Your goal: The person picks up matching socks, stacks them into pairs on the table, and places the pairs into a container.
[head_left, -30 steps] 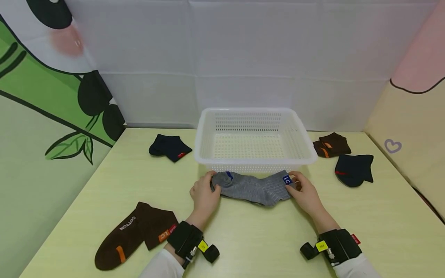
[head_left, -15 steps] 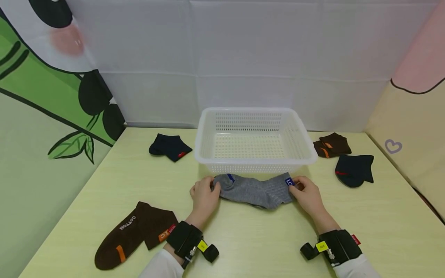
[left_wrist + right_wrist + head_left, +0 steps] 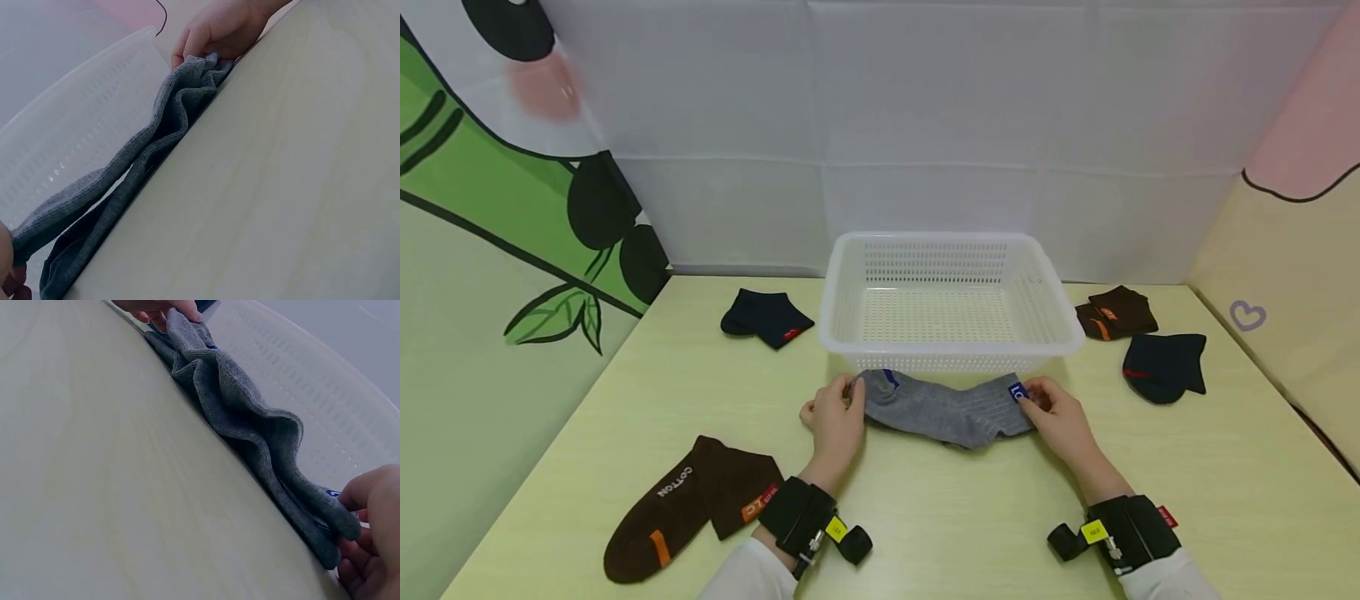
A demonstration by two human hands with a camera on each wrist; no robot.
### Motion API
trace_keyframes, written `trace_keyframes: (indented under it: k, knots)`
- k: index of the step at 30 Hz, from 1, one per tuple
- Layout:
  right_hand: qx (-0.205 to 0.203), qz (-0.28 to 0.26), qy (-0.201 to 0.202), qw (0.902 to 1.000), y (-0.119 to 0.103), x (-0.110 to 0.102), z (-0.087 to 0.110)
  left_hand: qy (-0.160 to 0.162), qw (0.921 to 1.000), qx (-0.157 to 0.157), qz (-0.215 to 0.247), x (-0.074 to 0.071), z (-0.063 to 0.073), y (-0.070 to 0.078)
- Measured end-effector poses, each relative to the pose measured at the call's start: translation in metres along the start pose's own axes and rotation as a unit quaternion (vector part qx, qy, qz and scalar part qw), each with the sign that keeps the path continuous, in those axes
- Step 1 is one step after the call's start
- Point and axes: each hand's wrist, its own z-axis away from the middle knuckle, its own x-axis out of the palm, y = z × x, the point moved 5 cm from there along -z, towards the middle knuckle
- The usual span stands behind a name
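Note:
A pair of grey socks [image 3: 951, 410], one stacked on the other, lies crosswise in front of the white basket [image 3: 951, 348]. Its cuff end carries a blue label. At the toe end my left hand [image 3: 837, 423] pinches the upper sock between thumb and fingers; the left wrist view shows that layer lifted off the lower sock [image 3: 75, 265]. My right hand [image 3: 1064, 422] pinches the cuff end beside the label. In the right wrist view, the thumb of the right hand [image 3: 378, 519] is on top and its fingers are below, with wavy folds along the socks.
A brown sock pair [image 3: 700, 504] lies at the front left, close to my left forearm. One dark navy sock [image 3: 767, 317] sits left of the basket. To its right are brown socks [image 3: 1116, 312] and another navy sock [image 3: 1165, 367]. A white cloth wall stands behind.
My left hand has shifted slightly up and left, lifting the toe end of the upper sock. The right hand has stayed at the cuff with only small movement.

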Motion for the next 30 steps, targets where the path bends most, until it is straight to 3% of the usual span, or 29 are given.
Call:
trace_keyframes:
  k: [5,11,18,24,30]
  knots:
    - [-0.008,0.013,-0.013,0.9998,-0.0007,0.0018,0.0003,-0.028,0.9986,-0.019,-0.041,0.0025,0.0021,-0.0042]
    - [-0.023,0.009,-0.001,0.9997,-0.0023,0.0023,0.0003,-0.029,0.9981,-0.027,-0.048,0.0005,0.0049,-0.0042]
    - [-0.022,0.004,0.024,0.9995,-0.0021,-0.0013,0.0005,-0.015,0.9999,0.000,-0.007,-0.0016,0.0027,-0.0005]
    - [-0.008,0.025,0.014,0.9996,-0.0016,-0.0012,-0.0010,-0.016,0.9976,0.040,-0.054,-0.0032,-0.0008,0.0021]
    - [-0.014,0.041,0.021,0.9988,-0.0020,-0.0008,-0.0008,-0.026,0.9965,0.022,-0.077,-0.0023,-0.0039,0.0002]
